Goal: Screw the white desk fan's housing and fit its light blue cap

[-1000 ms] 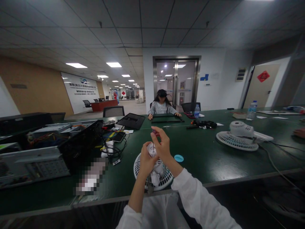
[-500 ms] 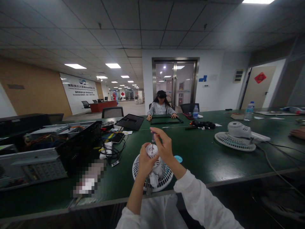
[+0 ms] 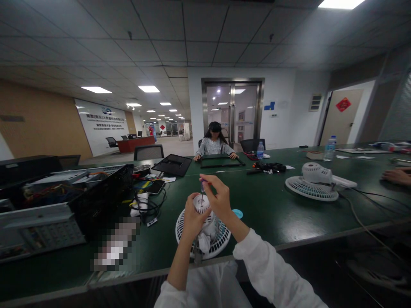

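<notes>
A small white fan (image 3: 221,244) lies face down near the front edge of the dark green table (image 3: 276,209). My left hand (image 3: 192,219) is wrapped round the fan's white motor housing (image 3: 202,203), which points up. My right hand (image 3: 220,199) pinches the handle of a small screwdriver (image 3: 202,191), held upright with its tip in the top of the housing. A light blue round cap (image 3: 238,213) lies on the table just right of my right wrist.
An open computer case (image 3: 64,201) with cables stands at left. A second white fan (image 3: 313,184) lies at right, its cord trailing toward the edge. A person sits across the table behind a black panel (image 3: 221,162). Another person's hand (image 3: 396,175) rests at far right.
My right hand lowered the screwdriver from above the housing until its tip entered the top. My left hand kept its hold. The view shifted slightly.
</notes>
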Demonstrator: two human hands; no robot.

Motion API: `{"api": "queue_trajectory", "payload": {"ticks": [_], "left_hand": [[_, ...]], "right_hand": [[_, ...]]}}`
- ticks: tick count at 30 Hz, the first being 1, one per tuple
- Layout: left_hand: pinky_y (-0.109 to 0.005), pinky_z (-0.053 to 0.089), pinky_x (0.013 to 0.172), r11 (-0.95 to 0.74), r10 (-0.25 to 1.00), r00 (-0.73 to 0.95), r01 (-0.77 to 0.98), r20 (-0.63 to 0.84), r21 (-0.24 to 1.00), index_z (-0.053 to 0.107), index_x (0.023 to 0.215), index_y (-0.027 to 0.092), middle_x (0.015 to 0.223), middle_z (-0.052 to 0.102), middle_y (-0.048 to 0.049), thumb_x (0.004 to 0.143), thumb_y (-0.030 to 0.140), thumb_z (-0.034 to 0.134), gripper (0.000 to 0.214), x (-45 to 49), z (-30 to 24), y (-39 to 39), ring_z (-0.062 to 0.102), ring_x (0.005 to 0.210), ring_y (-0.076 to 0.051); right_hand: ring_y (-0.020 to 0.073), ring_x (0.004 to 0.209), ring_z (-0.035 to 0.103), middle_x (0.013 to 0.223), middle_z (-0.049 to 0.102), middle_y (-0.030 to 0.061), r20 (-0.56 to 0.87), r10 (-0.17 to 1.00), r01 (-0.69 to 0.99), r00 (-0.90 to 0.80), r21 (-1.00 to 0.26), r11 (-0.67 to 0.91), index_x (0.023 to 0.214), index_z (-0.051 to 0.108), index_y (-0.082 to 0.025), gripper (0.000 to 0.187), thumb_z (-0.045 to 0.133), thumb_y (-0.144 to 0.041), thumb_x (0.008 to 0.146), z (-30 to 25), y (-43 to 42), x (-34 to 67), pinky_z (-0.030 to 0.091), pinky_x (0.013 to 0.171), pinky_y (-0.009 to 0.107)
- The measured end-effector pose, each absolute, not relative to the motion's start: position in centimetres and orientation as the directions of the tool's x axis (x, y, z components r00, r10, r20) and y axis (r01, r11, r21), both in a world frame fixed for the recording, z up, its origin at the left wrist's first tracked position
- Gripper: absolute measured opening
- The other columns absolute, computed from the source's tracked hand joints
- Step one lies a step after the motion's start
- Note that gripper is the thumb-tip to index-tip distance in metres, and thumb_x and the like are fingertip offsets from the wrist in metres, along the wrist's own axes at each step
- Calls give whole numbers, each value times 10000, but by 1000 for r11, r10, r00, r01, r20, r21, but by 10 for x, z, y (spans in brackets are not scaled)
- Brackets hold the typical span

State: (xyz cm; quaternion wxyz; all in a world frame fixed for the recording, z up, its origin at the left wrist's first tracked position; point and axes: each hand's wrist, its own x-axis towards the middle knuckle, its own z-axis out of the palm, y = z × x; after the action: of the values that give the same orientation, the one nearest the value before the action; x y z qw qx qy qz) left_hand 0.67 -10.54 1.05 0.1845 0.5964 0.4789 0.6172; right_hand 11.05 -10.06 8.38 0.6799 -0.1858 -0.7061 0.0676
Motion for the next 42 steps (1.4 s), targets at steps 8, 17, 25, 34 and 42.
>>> {"api": "queue_trajectory", "payload": {"ticks": [8,17,25,34,42], "left_hand": [[-400,379,936,-465,797,-227,360,560,809,463,1093,187,1109,547,-71,619,237,676,521,7,9,-105,514,1059,-244],[-404,374,941,-471,797,-221,353,562,808,459,1098,186,1108,547,-71,617,252,673,532,6,9,-104,513,1060,-245],[-395,388,933,-489,780,-231,355,582,797,467,1084,187,1087,556,-63,600,249,679,532,6,7,-102,528,1041,-239],[-410,376,944,-485,786,-221,359,577,798,461,1092,185,1101,551,-72,604,254,675,537,6,9,-103,518,1051,-249],[-405,378,936,-471,799,-213,360,563,805,456,1098,182,1104,547,-73,606,241,675,541,7,10,-105,516,1048,-247]], "right_hand": [[165,961,605,1052,648,65,939,343,170,-10,-336,926,1084,636,-250,279,439,-196,893,84,-104,109,496,853,325],[159,857,584,915,607,60,949,315,248,30,-313,917,1046,662,-246,247,480,-228,879,83,-107,109,499,751,296],[163,867,604,929,668,43,947,320,240,6,-312,919,1092,648,-276,268,491,-227,880,83,-106,109,504,792,310],[164,955,600,1041,664,58,947,320,200,-19,-310,930,1215,561,-273,348,429,-194,902,81,-104,106,493,855,327],[165,968,600,1034,656,63,935,355,193,14,-350,917,1143,607,-257,310,420,-196,904,81,-102,103,489,858,321]]}}
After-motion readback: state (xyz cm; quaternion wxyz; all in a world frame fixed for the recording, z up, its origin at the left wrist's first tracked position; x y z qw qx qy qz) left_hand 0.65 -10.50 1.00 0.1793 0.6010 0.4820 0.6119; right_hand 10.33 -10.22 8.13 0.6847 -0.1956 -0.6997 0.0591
